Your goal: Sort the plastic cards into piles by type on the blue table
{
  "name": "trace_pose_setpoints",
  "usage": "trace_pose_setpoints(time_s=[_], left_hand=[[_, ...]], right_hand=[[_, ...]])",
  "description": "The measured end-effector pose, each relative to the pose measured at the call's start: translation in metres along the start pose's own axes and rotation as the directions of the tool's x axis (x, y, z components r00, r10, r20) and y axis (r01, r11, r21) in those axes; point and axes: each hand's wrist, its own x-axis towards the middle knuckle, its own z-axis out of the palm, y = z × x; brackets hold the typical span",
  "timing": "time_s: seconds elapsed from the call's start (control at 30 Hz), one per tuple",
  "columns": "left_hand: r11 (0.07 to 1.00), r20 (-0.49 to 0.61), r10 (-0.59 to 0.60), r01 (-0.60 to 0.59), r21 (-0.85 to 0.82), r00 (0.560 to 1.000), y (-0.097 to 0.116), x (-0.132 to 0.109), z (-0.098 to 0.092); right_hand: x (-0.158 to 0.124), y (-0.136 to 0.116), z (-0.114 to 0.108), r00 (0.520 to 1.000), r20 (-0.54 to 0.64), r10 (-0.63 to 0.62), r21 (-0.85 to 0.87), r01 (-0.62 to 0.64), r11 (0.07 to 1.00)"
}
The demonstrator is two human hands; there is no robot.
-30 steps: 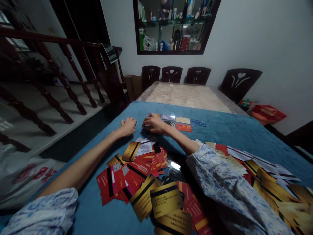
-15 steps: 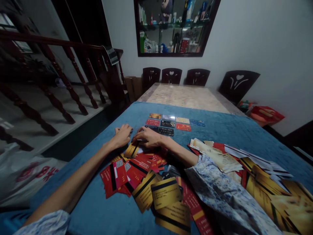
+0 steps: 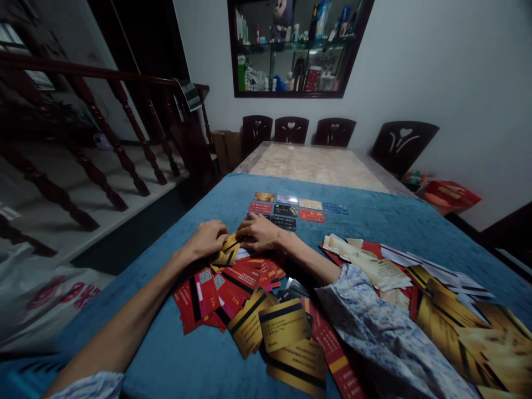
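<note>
A few gold cards with dark stripes lie fanned at the near-left edge of the pile, directly between the two hands. The left hand curls over their left ends, fingers bent down onto them; whether it actually pinches them or only presses is hidden under the knuckles. The right hand lies palm down just right of them, fingers loosely spread and touching cards beneath, gripping nothing that shows. Nearer the person than the hands, a heap of red and gold cards overlaps; its print is too dim to read. The patterned sleeve covers part of it, and the right end blurs off the frame. Beyond the fingertips, rows of cards sit on the blue cloth over the tabletop.
</note>
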Motion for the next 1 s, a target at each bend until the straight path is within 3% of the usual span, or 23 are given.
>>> trace_pose_setpoints(time_s=[0.3, 0.57, 0.73, 1.0], left_hand=[[0.996, 0.023, 0.081, -0.082, 0.026, 0.996, 0.009, -0.009, -0.008], [0.99, 0.044, 0.141, -0.14, -0.017, 0.989, 0.001, -0.01, -0.007], [0.98, -0.024, 0.177, -0.178, -0.085, 0.984, -0.005, -0.01, -0.005], [0.983, -0.082, 0.137, -0.146, -0.114, 0.987, -0.01, -0.008, -0.003]], right_hand=[[0.001, -0.002, 0.001, 1.0, -0.006, 0.016, -0.082, -0.017, 0.997], [0.002, 0.003, 0.001, 0.991, -0.067, -0.116, -0.124, 0.107, 0.987], [0.003, 0.004, 0.002, 0.977, -0.137, -0.162, -0.143, 0.143, 0.979], [0.003, 0.006, 0.009, 0.96, -0.275, -0.055, -0.085, 0.033, 0.996]])
